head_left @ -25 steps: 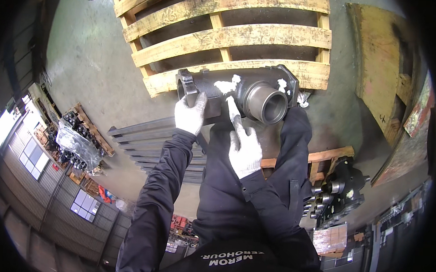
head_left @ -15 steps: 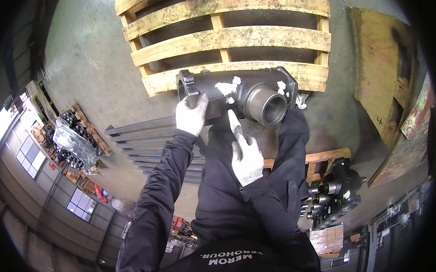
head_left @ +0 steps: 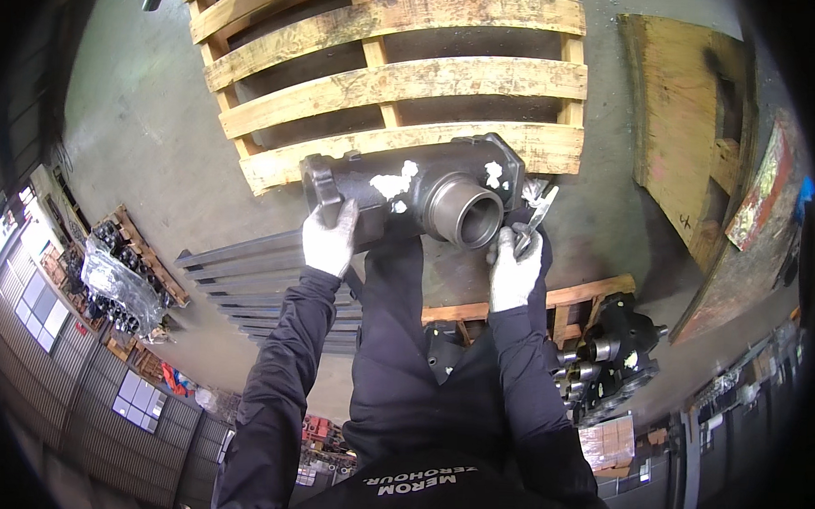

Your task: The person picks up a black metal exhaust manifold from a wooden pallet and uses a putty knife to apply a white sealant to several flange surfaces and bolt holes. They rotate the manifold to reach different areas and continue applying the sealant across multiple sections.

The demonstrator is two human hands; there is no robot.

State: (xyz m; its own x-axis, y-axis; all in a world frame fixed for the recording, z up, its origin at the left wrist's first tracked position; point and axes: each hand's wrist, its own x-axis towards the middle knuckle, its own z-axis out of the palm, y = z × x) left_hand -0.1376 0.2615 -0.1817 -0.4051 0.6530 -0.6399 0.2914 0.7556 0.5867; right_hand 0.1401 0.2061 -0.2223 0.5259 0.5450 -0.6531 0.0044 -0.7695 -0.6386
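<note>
A dark cast-metal housing (head_left: pixel 453 158) lies sideways across my thighs, near the pallet's edge. White paste (head_left: pixel 390 185) sits in lumps on its upper side, and a machined round neck (head_left: pixel 467 213) points toward me. My left hand (head_left: pixel 329 242), in a white glove, grips the housing's left end, thumb on top and fingers hidden underneath. Right of the neck, my gloved right hand (head_left: pixel 514 270) is closed on a slim spatula (head_left: pixel 540 210) whose blade is smeared white and points up and away. A crumpled whitish scrap (head_left: pixel 532 191) is partly visible behind the blade.
A slatted wooden pallet (head_left: pixel 406 82) lies just beyond the housing. Dark metal bars (head_left: pixel 252 280) are at the left, with plastic-wrapped parts (head_left: pixel 124 283) farther out. More castings (head_left: pixel 608 354) stand behind at the right; wooden boards (head_left: pixel 672 120) are at far right.
My right hand has swung right, from in front of the housing to beyond its neck, with the spatula. My left hand keeps its grip. The whole view has shifted slightly.
</note>
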